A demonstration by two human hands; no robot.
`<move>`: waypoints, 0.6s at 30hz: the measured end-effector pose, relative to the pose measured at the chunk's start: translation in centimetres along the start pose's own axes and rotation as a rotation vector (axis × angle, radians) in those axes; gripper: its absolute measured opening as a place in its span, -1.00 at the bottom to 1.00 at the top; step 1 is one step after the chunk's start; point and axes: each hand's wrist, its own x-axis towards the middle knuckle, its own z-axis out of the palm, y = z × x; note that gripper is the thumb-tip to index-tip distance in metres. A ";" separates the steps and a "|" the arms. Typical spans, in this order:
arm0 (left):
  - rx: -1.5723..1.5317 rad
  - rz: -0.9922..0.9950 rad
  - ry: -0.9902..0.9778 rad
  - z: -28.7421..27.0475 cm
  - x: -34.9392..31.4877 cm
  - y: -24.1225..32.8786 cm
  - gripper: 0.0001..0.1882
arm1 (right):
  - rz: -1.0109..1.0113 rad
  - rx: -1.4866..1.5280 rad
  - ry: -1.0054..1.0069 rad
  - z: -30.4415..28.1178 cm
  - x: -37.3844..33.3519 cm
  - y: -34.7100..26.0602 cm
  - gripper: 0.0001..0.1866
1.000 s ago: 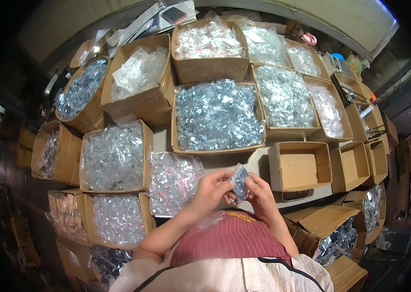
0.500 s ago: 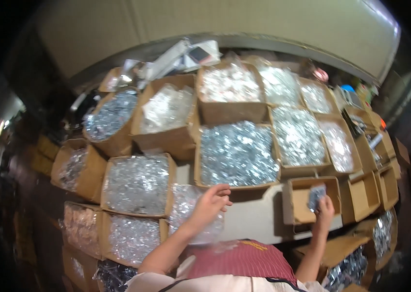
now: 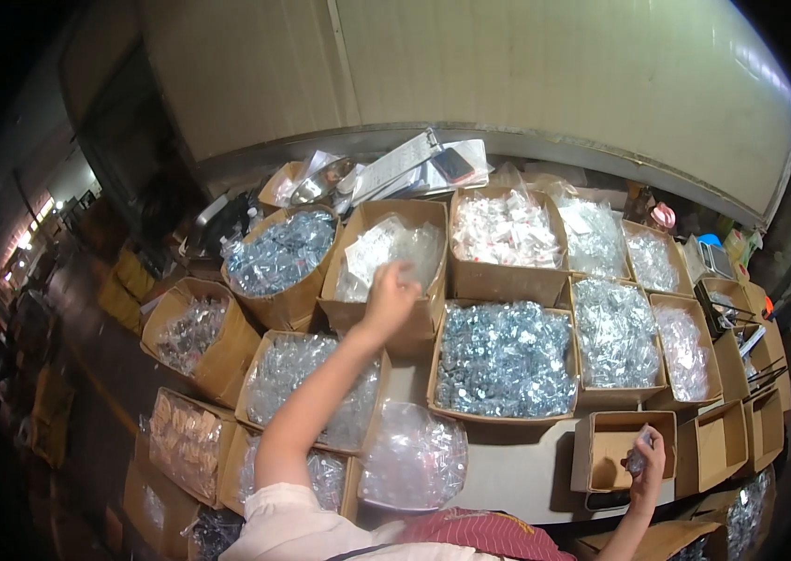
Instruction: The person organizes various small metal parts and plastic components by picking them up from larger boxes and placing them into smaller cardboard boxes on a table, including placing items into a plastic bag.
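Note:
My left hand [image 3: 393,297] reaches over the near part of a tall cardboard box [image 3: 386,316] holding clear plastic bags [image 3: 388,248]. Its fingers are loosely bent and apart, with nothing visible in them; I cannot tell whether they touch the bags. On the right, my right hand [image 3: 650,460] grips a small clear packet [image 3: 638,453] with greyish contents. This packet is above the right side of a small, shallow cardboard box [image 3: 582,460], whose brown bottom shows.
Between my arms stands a large box of shiny silvery packets [image 3: 507,360]. White packets [image 3: 506,229] fill a box behind it. A clear bag of small pieces [image 3: 412,458] lies near me. At the back are a clipboard [image 3: 397,166] and a phone [image 3: 452,165].
My left hand has moved forward from the front of the large silvery box to the box of clear bags. The right hand keeps its packet at the small box. The view has shifted.

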 end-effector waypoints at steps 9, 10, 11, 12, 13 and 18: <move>0.425 -0.459 -0.311 3.4 14.4 -10.3 -0.31 | 0.105 -0.118 0.038 3.1 0.1 0.5 -0.50; 0.466 -0.442 -0.370 3.8 15.2 -10.3 -0.31 | 0.102 -0.117 0.058 3.0 -0.2 0.3 -0.50; 0.518 -0.431 -0.314 4.5 15.6 -10.4 -0.35 | 0.117 -0.107 0.099 2.9 -0.5 0.2 -0.51; 0.511 -0.419 -0.323 5.0 15.9 -10.6 -0.35 | 0.131 -0.097 0.136 2.8 -0.8 0.1 -0.51; 0.529 -0.290 -0.242 5.4 16.3 -10.9 -0.40 | 0.127 -0.095 0.151 2.7 -1.2 -0.1 -0.51; 0.423 -0.034 -0.147 5.2 19.3 -12.8 -0.76 | 0.113 -0.089 0.128 2.8 -2.2 -0.4 -0.55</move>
